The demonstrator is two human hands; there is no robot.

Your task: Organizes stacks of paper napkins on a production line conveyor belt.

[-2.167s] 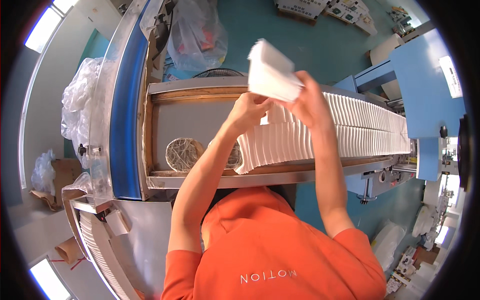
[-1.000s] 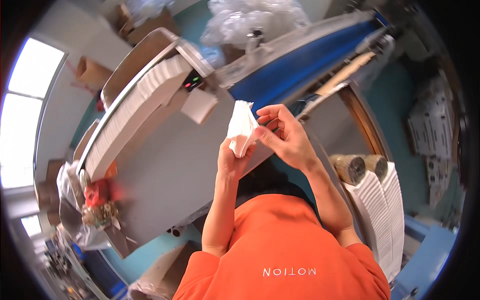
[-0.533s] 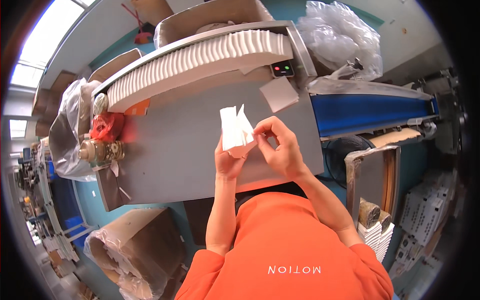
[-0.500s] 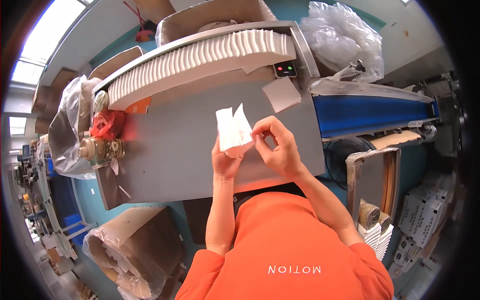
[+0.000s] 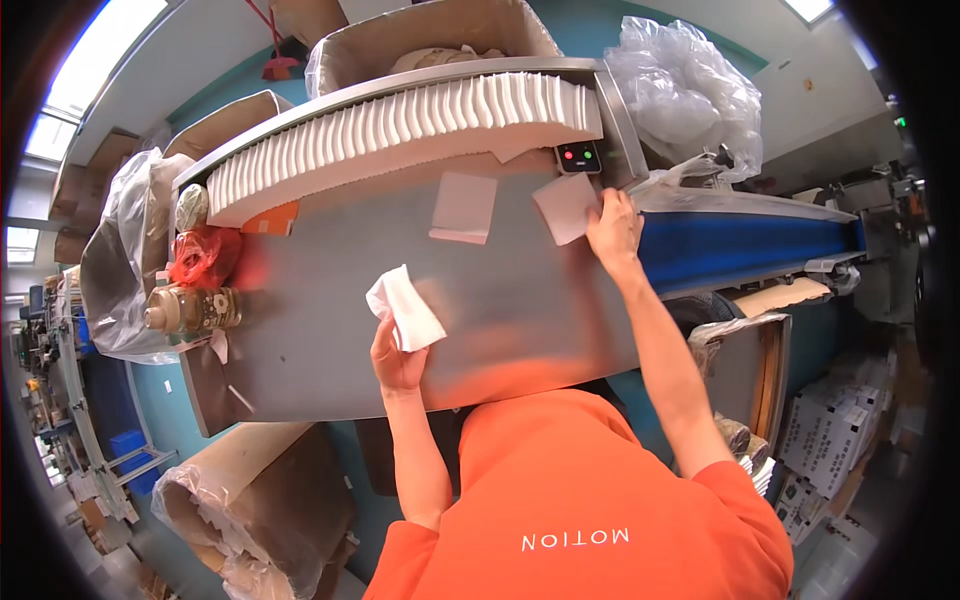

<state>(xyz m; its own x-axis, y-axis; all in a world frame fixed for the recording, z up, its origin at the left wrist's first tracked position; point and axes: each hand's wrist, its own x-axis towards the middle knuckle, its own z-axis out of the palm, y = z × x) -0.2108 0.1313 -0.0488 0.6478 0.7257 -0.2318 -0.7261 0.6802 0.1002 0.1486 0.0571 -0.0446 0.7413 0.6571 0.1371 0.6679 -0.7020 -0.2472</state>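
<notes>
My left hand (image 5: 400, 365) is closed around the lower end of a white folded paper napkin (image 5: 408, 312), held above the near middle of the grey table. The napkin's upper part tilts up and left. At the table's right side, the bent fingers of my right hand (image 5: 613, 230) pinch at the right edge of a white square sheet (image 5: 566, 208); whether more sheets lie under it I cannot tell. Another flat white sheet (image 5: 464, 208) rests alone on the table between the two hands, farther back. A long row of white folded napkins (image 5: 400, 140) stands along the far edge.
A small black box with red and green lights (image 5: 578, 156) sits at the far right corner. The blue conveyor belt (image 5: 745, 245) runs off rightward. On the left are a bottle (image 5: 195, 307) and a red plastic bag (image 5: 205, 255). Cardboard boxes (image 5: 270, 490) stand around the table.
My hands have parted: the left moved left and nearer with the napkin, the right let go of it and reached to the square sheet. A flat sheet now shows mid-table.
</notes>
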